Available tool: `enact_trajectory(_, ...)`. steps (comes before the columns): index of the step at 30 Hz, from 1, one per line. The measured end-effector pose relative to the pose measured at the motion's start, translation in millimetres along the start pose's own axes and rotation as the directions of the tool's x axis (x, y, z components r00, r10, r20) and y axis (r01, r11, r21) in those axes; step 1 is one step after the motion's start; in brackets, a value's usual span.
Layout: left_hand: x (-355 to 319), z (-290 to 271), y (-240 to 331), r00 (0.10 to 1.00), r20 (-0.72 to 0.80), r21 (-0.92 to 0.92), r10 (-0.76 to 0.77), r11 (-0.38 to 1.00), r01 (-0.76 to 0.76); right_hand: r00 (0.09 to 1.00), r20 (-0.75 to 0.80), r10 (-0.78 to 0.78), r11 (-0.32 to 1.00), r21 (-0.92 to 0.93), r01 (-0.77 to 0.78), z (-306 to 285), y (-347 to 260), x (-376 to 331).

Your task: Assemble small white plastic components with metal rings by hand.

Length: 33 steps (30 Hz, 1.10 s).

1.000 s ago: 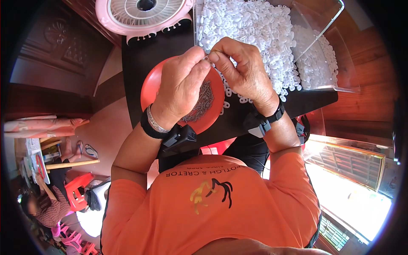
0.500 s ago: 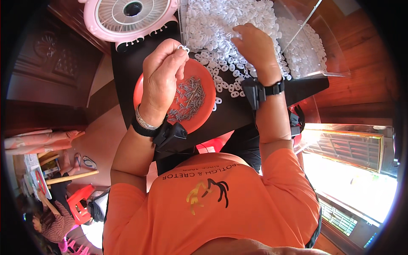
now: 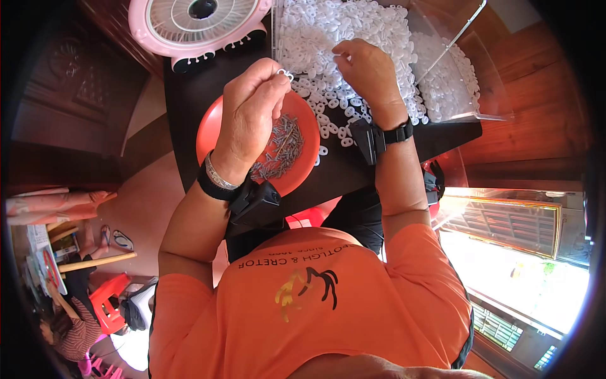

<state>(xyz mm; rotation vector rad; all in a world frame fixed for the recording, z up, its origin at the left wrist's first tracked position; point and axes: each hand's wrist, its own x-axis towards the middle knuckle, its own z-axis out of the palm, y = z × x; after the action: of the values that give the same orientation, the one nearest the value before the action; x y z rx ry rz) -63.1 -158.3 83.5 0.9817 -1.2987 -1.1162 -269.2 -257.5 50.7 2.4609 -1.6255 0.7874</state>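
Note:
My left hand (image 3: 254, 107) is raised over a red bowl (image 3: 307, 161), pinching a small white plastic oval piece (image 3: 285, 74) between thumb and forefinger. Small grey screws (image 3: 285, 151) lie in the bowl, partly hidden under my hand; a thin light stick rests among them. Farther right, my right hand (image 3: 369, 72) is above a large heap of white two-holed oval pieces (image 3: 363, 22). Its fingers are bent in, thumb near the forefinger; whatever sits between the tips I cannot make out.
A pink fan (image 3: 202, 28) stands at the back left of the dark table (image 3: 186, 107). Clear plastic walls (image 3: 486, 76) enclose part of the heap at the right, and loose pieces spill toward the bowl. Another person (image 3: 76, 331) is at the lower left, near a red stool (image 3: 108, 303).
My right hand has moved a little left over the heap, its fingers drawing closer together. My left hand has shifted slightly right, still pinching the white piece. The whole view has shifted slightly.

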Motion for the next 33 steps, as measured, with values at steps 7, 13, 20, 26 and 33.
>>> enact_trajectory(7, 1.4, 3.4, -1.0, 1.000, 0.017, 0.013, -0.004, 1.000, 0.003, 0.997, 0.067, -0.026, 1.000, 0.003, 0.026, 11.9, 8.8, 2.2)
enact_trajectory(13, 0.0, 2.4, 1.6, 1.000, 0.017, 0.039, -0.022, 0.999, 0.021, 0.988, 0.136, 0.066, 0.893, 0.435, -0.120, 4.2, -0.8, 5.4)
enact_trajectory(20, -0.2, 1.2, -2.5, 1.000, 0.019, 0.015, 0.013, 1.000, -0.014, 0.940, 0.332, -0.074, 0.187, 0.931, -0.314, -13.1, -46.6, -4.5)
enact_trajectory(26, 2.1, 1.4, -5.3, 0.999, 0.022, -0.120, -0.044, 0.992, 0.046, 0.931, 0.323, -0.172, 0.056, 0.946, -0.318, -14.4, -53.0, -9.6)
enact_trajectory(33, 6.3, -5.5, -12.0, 0.993, 0.110, -0.316, -0.040, 0.946, 0.073, 0.927, 0.320, -0.195, 0.030, 0.947, -0.320, -12.2, -52.9, -9.6)
